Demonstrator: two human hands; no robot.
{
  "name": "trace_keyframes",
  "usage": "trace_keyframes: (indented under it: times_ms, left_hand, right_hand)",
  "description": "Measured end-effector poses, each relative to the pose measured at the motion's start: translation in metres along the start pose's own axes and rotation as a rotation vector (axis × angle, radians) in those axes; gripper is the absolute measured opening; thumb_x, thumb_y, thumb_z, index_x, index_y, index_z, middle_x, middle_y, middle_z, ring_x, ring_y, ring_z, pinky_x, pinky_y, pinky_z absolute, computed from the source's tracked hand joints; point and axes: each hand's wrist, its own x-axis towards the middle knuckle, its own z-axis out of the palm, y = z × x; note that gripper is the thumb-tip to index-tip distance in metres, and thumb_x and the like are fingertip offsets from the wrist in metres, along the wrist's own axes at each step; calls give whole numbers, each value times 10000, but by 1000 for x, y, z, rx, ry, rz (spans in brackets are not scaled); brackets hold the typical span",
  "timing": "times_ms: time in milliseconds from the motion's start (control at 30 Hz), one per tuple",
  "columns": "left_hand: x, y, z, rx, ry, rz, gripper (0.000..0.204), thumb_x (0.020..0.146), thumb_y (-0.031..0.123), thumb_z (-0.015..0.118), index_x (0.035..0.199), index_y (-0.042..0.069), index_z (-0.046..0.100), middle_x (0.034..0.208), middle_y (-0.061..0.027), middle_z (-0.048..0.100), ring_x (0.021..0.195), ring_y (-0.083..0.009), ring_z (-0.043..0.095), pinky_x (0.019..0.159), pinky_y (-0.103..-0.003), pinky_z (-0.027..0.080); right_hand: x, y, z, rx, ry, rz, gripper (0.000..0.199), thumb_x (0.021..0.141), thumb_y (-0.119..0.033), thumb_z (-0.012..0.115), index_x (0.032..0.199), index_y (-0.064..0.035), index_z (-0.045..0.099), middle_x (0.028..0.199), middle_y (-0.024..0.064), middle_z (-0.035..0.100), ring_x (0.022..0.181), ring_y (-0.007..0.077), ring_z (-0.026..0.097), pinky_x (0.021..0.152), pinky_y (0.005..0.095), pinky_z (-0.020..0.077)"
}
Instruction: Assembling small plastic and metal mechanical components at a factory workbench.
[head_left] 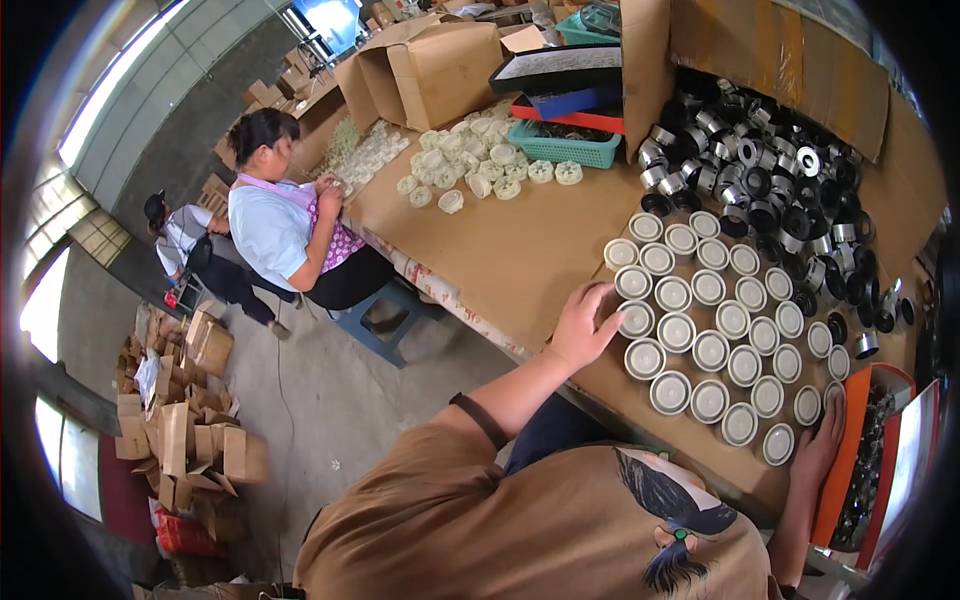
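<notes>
Pale round caps (711,350) lie at three o'clock from the half-open, seemingly empty left hand (583,328), ten o'clock from the right hand (820,442), grip unclear.

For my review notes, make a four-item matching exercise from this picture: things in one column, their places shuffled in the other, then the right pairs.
Things
1. Left hand
2. Black and silver rings
3. Blue stool
4. Right hand

Places
A. Under the seated co-worker
B. Next to the orange-sided box, near the lower right of the pale caps
C. At the left edge of the spread of pale caps
D. Heaped loosely beyond the pale caps

Pairs: 1-C, 2-D, 3-A, 4-B
</notes>
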Motion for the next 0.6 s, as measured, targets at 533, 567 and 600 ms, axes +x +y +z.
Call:
trace_keyframes:
  times_ms: [533, 567, 600]
  left_hand:
    - [-6, 7, 3, 53, -14, -16, 464, 963, 296, 667, 1310, -2, 587, 1254, -221, 632, 1176, -390, 600, 1010, -445, 478]
    - [-5, 7, 2, 53, -14, -13, 464, 963, 296, 667, 1310, -2, 587, 1254, -221, 632, 1176, -390, 600, 1010, -445, 478]
    - [-5, 7, 2, 41, -20, -28, 461, 961, 295, 669, 1305, -1, 589, 1243, -218, 638, 1176, -392, 601, 1012, -445, 477]
  right_hand:
    - [-9, 2, -2, 77, 40, -25, 725, 823, 119, 607, 1513, -8, 426, 1606, 168, 371, 1508, 357, 320, 1247, 454, 265]
    - [-8, 6, 0, 78, 43, -23, 725, 823, 119, 607, 1513, -8, 426, 1606, 168, 371, 1508, 357, 320, 1247, 454, 265]
    - [-8, 9, 2, 71, 35, -17, 729, 822, 119, 608, 1516, -8, 422, 1602, 168, 375, 1506, 359, 321, 1246, 456, 267]
